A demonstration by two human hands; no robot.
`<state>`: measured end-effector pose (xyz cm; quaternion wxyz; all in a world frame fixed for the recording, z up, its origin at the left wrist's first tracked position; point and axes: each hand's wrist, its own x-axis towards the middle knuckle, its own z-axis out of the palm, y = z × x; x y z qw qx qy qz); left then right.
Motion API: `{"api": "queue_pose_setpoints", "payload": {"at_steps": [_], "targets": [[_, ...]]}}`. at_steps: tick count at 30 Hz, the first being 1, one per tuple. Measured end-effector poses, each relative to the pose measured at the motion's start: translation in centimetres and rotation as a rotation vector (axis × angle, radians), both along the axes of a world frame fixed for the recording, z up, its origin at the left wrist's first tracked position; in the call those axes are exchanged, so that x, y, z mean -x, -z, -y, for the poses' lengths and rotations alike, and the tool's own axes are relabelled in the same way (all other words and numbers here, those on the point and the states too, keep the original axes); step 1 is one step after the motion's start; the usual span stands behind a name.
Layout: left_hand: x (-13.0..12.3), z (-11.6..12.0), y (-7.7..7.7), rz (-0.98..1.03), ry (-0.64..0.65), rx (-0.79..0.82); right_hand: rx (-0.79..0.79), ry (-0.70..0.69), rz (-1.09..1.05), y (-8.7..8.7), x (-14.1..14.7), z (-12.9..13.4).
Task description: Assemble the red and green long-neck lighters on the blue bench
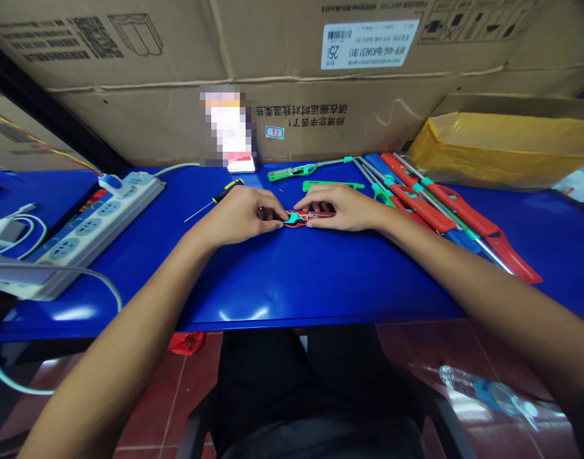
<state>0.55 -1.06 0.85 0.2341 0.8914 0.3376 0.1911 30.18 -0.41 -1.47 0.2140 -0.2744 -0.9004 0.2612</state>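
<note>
A small red lighter body with a teal part and thin wires inside lies between my hands above the blue table. My left hand pinches its left end with thumb and fingertips. At its right end, my right hand grips the red casing between thumb and fingers. Just behind my hands are a green casing piece and an open green lighter with a long metal tube. A black-and-yellow screwdriver lies behind my left hand, its shaft pointing left.
Red and blue long lighters are piled at the right, before a yellow-taped box. A lit phone leans on cardboard at the back. A power strip with cables lies left. A plastic bottle is on the floor.
</note>
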Motion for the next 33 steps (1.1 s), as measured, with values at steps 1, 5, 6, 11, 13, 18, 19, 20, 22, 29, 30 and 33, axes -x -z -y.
{"api": "queue_pose_setpoints", "payload": {"at_steps": [1,5,6,11,13,18,19,20,22,29,30,33], "targets": [[0.0,0.0,0.1,0.005,0.009,0.000,0.004,0.004,0.001,0.0,0.0,0.0],[-0.1,-0.1,0.2,0.010,0.026,-0.011,0.012,0.009,0.009,-0.1,0.1,0.1],[-0.1,0.0,0.1,0.008,0.026,-0.012,0.010,0.007,0.011,-0.1,0.1,0.1],[-0.1,0.2,0.0,-0.006,0.029,-0.029,-0.018,-0.010,0.008,0.0,0.0,0.1],[-0.4,0.4,0.2,-0.007,0.036,-0.041,-0.028,-0.008,0.006,0.0,0.1,0.1],[-0.9,0.6,0.4,-0.034,0.038,-0.158,-0.028,0.011,-0.001,0.2,0.2,0.2],[-0.9,0.5,0.3,-0.040,0.033,-0.186,-0.024,0.014,0.002,0.1,0.2,0.3],[-0.8,0.5,0.2,-0.043,0.022,-0.210,-0.020,0.019,0.008,0.0,0.2,0.4],[-0.3,0.3,-0.2,-0.040,-0.012,-0.232,-0.020,0.035,0.029,-0.3,0.4,0.6],[1.0,-0.2,-0.8,0.031,-0.006,-0.133,-0.187,0.191,0.197,-1.7,2.1,2.1],[1.0,-0.2,-0.8,0.034,-0.007,-0.125,-0.212,0.226,0.222,-1.8,2.4,2.3],[1.0,0.0,-0.8,0.030,-0.014,-0.103,-0.274,0.295,0.274,-1.9,3.1,3.0]]}}
